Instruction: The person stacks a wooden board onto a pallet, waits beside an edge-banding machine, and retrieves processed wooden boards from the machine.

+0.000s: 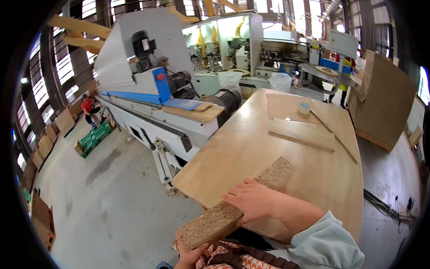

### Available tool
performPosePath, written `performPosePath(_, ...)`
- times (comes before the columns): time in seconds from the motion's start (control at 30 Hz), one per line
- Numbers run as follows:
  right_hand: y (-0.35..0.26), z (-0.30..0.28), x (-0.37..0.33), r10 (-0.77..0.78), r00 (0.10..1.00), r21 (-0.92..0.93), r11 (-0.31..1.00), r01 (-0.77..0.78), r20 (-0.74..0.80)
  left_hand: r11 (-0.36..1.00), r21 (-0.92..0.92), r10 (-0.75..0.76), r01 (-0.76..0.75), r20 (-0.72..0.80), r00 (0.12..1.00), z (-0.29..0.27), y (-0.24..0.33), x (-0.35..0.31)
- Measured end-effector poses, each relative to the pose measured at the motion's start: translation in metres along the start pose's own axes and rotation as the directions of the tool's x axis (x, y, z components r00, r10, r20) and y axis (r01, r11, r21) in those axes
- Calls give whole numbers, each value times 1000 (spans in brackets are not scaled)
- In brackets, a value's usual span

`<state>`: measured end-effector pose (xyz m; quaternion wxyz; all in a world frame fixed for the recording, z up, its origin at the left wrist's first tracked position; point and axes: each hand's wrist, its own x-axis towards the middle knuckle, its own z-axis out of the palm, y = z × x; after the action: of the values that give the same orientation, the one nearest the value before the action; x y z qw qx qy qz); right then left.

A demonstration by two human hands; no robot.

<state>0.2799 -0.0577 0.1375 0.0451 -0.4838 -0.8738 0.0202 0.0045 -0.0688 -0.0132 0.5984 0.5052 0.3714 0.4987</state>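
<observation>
A thick chipboard piece, its speckled particle face turned up, lies slantwise across the near edge of the wooden table. Its far end rests over the tabletop and its near end sticks out towards my body. My right hand lies across the middle of the board, fingers bent over its far side and thumb along the near side. At the near end my left hand grips the board from below, with the thumb up by its corner; part of this hand is cut off by the lower edge.
On the table lie a flat wood panel, a narrow strip and a tape roll. A large machine stands left of the table. Stacked boards rise at the right. Two people are in the background, one crouching near a green pallet.
</observation>
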Motion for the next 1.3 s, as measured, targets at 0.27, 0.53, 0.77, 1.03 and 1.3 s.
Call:
performPosePath(0.27,3,3,-1,-26,1000,17,1000,26,-3,464,701,275,-542,468,840,22,140,26)
performPosePath(0.53,1,8,0,-17,999,14,1000,17,-50,-39,838,-130,-544,535,835,96,140,40)
performPosePath(0.77,4,10,-3,-28,996,-6,1000,28,-83,-93,888,-189,-451,429,883,93,125,41)
performPosePath(1.03,-6,8,17,-151,987,93,983,155,-51,-35,935,-299,-353,327,896,93,154,34)
performPosePath(1.3,-12,14,27,-202,978,26,979,203,-55,-34,966,-350,-257,229,908,92,147,41)
